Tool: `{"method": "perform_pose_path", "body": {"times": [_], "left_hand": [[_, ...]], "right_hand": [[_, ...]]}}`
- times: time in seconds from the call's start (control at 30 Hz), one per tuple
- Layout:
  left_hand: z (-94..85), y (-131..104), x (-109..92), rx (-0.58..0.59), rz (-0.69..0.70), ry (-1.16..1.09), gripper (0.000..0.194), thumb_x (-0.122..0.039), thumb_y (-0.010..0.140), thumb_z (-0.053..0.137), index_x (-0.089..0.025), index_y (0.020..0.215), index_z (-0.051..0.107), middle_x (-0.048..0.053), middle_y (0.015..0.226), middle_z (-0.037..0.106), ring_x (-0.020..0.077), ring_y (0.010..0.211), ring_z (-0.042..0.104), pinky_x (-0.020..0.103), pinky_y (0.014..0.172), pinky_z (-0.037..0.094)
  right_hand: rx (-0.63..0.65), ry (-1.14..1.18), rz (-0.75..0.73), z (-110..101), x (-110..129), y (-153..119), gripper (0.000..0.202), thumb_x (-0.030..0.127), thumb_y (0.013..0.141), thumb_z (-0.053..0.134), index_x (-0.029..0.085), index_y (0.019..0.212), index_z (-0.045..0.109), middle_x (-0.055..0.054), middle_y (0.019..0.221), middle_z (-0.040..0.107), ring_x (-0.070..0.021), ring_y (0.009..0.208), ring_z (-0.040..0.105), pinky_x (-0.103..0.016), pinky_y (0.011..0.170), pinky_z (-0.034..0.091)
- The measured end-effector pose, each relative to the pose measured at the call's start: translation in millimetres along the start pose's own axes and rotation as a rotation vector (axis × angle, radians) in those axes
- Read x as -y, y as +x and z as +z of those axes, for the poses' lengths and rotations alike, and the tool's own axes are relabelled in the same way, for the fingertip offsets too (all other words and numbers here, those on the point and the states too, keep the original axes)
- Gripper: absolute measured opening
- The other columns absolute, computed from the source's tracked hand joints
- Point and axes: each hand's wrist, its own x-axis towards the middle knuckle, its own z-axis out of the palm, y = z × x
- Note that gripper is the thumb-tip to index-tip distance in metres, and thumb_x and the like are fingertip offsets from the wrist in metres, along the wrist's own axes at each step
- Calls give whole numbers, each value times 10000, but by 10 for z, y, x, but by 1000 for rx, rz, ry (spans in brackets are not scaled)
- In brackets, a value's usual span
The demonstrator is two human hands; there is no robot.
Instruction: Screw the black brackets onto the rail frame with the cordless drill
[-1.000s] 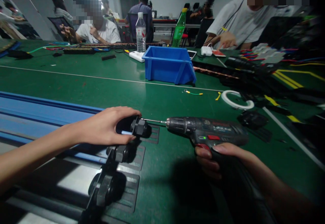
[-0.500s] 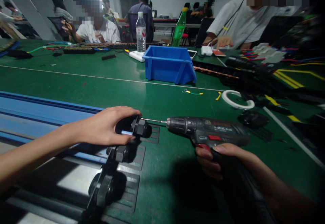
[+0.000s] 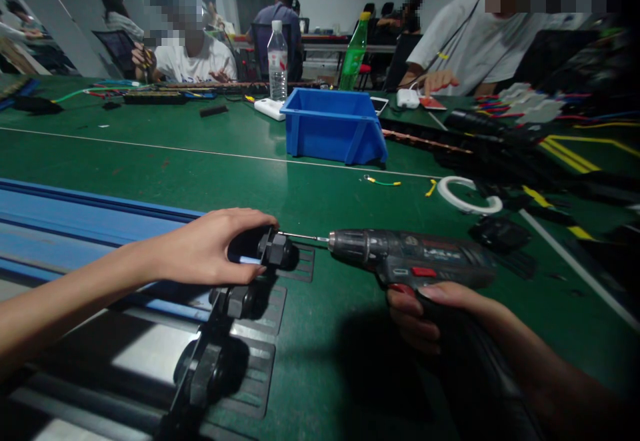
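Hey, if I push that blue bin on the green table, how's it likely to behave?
The blue bin would probably slide rather than tip, since it looks wide and low on the flat green table. Its straight, moulded-looking shape suggests it's fairly stiff. It may be light, but its floor is hidden, so any contents could add weight.

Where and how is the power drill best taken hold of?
The power drill is likely best held by its pistol grip, from behind, as the right hand has it: the grip drops below the level body, the red trigger sits on its front, and the chuck and bit point away from the hand.
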Motion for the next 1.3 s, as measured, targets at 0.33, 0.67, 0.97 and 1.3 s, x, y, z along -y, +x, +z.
{"method": "perform_pose_path", "body": {"times": [0.33,0.67,0.97,1.3], "left_hand": [[-8,2,-9,-1,1,4,507,-337,864,685,-186,1333,567,51,1243,672,218,1127,640,281,951,476],[1,-3,-8,0,-10,16,539,-330,856,694,-182,1355,552,41,1276,659,206,1158,627,278,980,469],[14,-9,6,-7,-14,42,571,-346,864,688,-182,1388,533,42,1314,648,206,1186,620,286,1017,468],[11,-20,2,-3,-29,59,584,-400,893,677,-175,1408,519,67,1354,634,223,1227,608,303,1042,463]], "right_hand": [[-125,56,-50,195,38,-44,215,303,788,807,132,869,704,-2,757,568,-102,610,520,-230,539,476],[-177,104,-63,254,35,-64,261,277,774,817,173,1001,743,-9,772,592,-110,622,552,-229,541,490],[-193,106,-69,234,21,-64,326,276,769,810,165,1060,718,-7,776,576,-110,625,538,-230,541,483],[-198,116,-68,222,16,-58,401,272,764,810,174,1134,694,-7,771,586,-119,625,544,-236,538,486]]}}
